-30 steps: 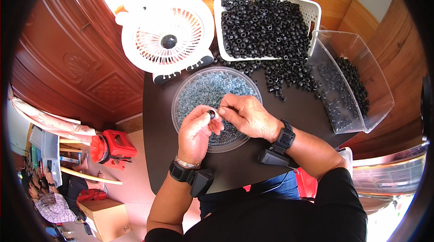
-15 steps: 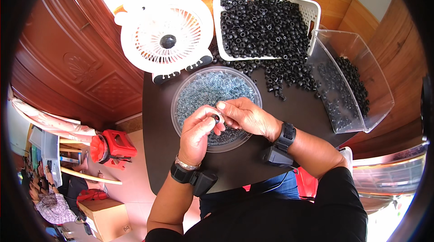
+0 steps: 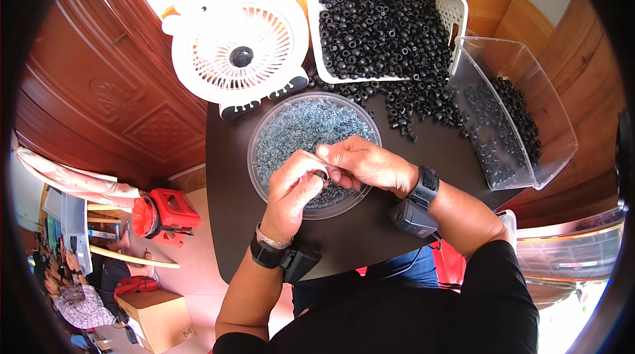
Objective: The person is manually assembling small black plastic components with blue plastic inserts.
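left hand (image 3: pixel 296 190) pinches small black rubber ring (image 3: pixel 321 175) | right hand (image 3: pixel 360 163) fingertips touching it from the right, grip narrow | both above clear round dish of silvery washers (image 3: pixel 278 130)

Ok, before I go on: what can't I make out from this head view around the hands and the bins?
- The small black ring: mostly covered by the left hand and right hand; how it is gripped stays unclear.
- The part of the round clear dish under both hands: hidden.
- The silvery pieces in the dish: too small to tell their shape.
- The clear bin: glare on its walls blurs how full it is.
- The table's near edge: covered by the person's body.
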Demonstrator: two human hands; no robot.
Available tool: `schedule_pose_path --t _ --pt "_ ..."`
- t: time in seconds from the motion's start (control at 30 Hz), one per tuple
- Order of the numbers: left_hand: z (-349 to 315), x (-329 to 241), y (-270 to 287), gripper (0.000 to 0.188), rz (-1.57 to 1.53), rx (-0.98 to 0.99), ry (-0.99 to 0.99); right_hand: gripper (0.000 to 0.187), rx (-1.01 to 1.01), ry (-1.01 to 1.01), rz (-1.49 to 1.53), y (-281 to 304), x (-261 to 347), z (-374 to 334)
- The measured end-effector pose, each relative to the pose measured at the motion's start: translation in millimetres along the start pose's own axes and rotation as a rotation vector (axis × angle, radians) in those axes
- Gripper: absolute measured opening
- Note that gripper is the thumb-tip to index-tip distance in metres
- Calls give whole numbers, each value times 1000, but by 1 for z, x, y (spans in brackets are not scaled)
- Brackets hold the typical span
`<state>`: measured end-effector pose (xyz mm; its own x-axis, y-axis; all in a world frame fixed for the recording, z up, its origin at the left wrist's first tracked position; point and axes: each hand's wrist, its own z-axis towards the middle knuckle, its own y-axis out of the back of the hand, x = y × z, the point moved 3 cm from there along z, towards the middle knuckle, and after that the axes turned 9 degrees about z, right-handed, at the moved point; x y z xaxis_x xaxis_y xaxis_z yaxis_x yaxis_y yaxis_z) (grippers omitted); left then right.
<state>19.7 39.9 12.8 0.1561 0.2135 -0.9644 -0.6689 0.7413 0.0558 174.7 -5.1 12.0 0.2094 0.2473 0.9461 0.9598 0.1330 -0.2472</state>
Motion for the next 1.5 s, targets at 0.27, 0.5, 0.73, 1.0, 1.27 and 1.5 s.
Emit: schedule_pose_path --t 0.27,0.5,0.73,1.0,1.27,1.5 --pt "0 0 1 15 157 -6 -67 34 59 24 118 3 -5 6" --pt "-1 9 5 26 -173 -45 195 26 -36 160 48 0 -9 10" --pt "-2 11 7 23 -441 -60 256 26 -189 510 -587 -6 3 1" --pt "1 1 6 17 37 -126 97 37 -145 167 -81 -1 0 4" --pt "-2 1 -5 14 258 -36 -58 37 -257 271 -324 -7 0 1" --pt "-2 8 -2 19 -25 -45 64 33 -208 257 -289 -8 -1 1"
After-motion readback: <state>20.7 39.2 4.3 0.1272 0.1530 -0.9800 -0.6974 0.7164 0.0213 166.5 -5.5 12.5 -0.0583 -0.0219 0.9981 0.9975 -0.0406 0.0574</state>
